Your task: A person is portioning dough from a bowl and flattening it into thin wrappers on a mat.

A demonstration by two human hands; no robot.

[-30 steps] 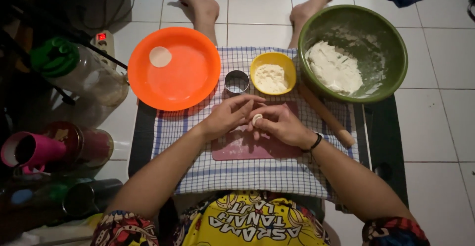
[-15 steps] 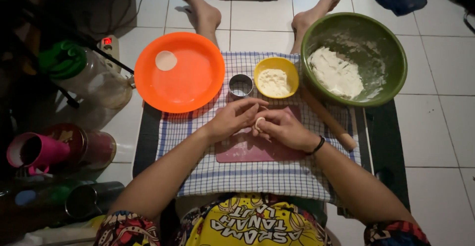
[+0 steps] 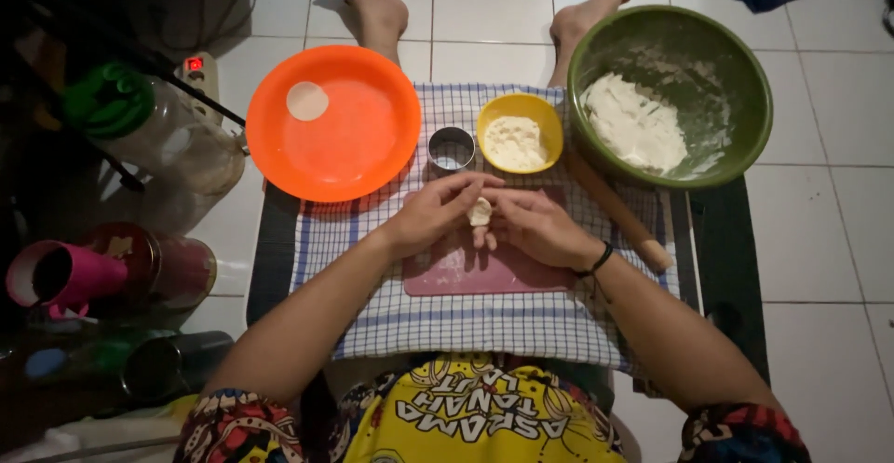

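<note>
From the head camera, the left hand (image 3: pixel 433 213) and the right hand (image 3: pixel 533 227) meet over a pink cutting board (image 3: pixel 466 272), both pinching one small lump of dough (image 3: pixel 480 211) between their fingertips; the lump sits in the grip, just above the board.

Beyond the grip stand a round metal cutter (image 3: pixel 451 148) and a yellow bowl (image 3: pixel 520 132) of flour. To the far left of the grip, an orange plate (image 3: pixel 332 123) carries a single flat dough disc (image 3: pixel 306 101). To the far right, a green bowl (image 3: pixel 670 96) holds a large mass of dough, with a rolling pin (image 3: pixel 619 211) beside the right hand.

Judging by this, one disc is finished and most dough remains unshaped.
</note>
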